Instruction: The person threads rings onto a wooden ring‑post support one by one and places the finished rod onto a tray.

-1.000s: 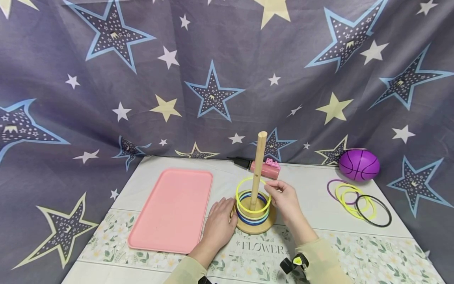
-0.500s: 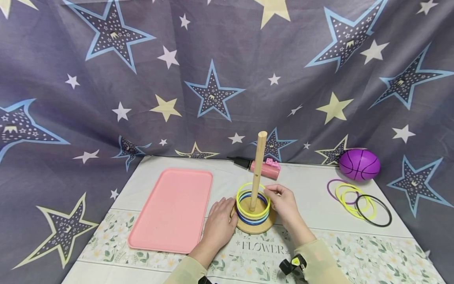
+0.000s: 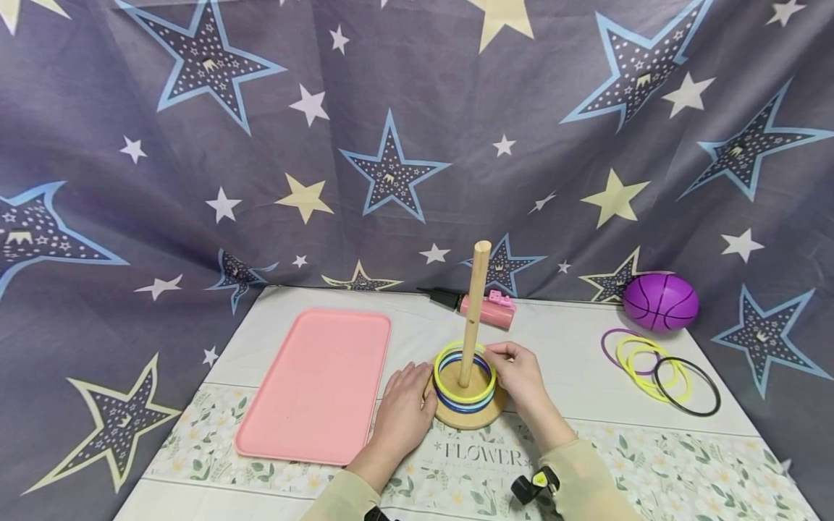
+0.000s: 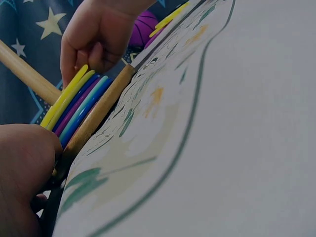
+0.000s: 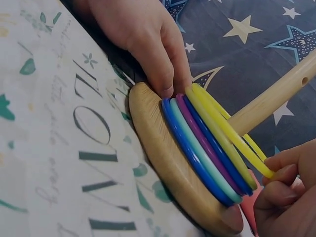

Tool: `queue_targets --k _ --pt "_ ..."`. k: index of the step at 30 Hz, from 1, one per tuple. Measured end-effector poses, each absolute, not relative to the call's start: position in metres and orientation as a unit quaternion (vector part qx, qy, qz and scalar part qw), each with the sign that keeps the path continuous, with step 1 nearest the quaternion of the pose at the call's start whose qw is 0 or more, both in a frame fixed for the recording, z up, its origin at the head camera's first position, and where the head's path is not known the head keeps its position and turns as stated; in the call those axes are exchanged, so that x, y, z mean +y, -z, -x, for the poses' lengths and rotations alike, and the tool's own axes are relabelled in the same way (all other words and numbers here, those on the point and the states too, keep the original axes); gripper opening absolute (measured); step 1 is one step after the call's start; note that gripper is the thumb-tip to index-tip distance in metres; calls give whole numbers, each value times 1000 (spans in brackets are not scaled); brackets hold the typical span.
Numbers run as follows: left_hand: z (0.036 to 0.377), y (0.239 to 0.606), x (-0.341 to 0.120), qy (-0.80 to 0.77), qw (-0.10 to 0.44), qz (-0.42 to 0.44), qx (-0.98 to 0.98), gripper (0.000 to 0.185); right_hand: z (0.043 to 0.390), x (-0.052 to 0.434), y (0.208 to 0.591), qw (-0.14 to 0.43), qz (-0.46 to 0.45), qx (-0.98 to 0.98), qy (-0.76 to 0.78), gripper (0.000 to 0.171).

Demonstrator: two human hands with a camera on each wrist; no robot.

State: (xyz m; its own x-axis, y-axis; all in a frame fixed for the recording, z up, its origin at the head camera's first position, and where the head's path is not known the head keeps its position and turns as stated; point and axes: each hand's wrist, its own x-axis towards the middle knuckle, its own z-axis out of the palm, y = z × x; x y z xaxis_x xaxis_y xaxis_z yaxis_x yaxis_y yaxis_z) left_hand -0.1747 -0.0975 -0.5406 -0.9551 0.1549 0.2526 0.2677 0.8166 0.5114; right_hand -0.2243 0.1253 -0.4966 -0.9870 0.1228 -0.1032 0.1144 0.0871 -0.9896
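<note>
A wooden peg [image 3: 477,289] rises from a round wooden base [image 3: 470,421]. Around its foot lie stacked blue, turquoise, purple and yellow rings, including the lowest blue ring [image 5: 191,160]. My right hand [image 3: 519,373] pinches the uppermost yellow ring [image 5: 254,161] between thumb and fingers. That ring encircles the peg and tilts slightly, its held side just above the stack. My left hand [image 3: 405,405] rests at the base's left side, fingers extended forward. The right wrist view shows its fingertips touching the edge of the base and rings.
A pink tray [image 3: 313,391] lies to the left. Behind the peg are a pink and black hand pump [image 3: 489,311] and a small pink piece [image 3: 500,299]. On the right lie a black ring [image 3: 718,398], yellow rings and a purple ring, near a purple ball [image 3: 660,302].
My right hand has lowered the yellow ring along the peg, from raised at the back to nearly level on the stack. The left hand has stayed still.
</note>
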Motion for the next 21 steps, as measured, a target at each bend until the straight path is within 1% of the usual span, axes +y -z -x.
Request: queue_targets --k 7,21 --pt "175 541 -97 280 102 112 -948 52 224 126 499 14 88 -762 -641 16" --pt "175 541 -98 279 102 113 -948 51 227 128 508 -2 88 -775 -626 16"
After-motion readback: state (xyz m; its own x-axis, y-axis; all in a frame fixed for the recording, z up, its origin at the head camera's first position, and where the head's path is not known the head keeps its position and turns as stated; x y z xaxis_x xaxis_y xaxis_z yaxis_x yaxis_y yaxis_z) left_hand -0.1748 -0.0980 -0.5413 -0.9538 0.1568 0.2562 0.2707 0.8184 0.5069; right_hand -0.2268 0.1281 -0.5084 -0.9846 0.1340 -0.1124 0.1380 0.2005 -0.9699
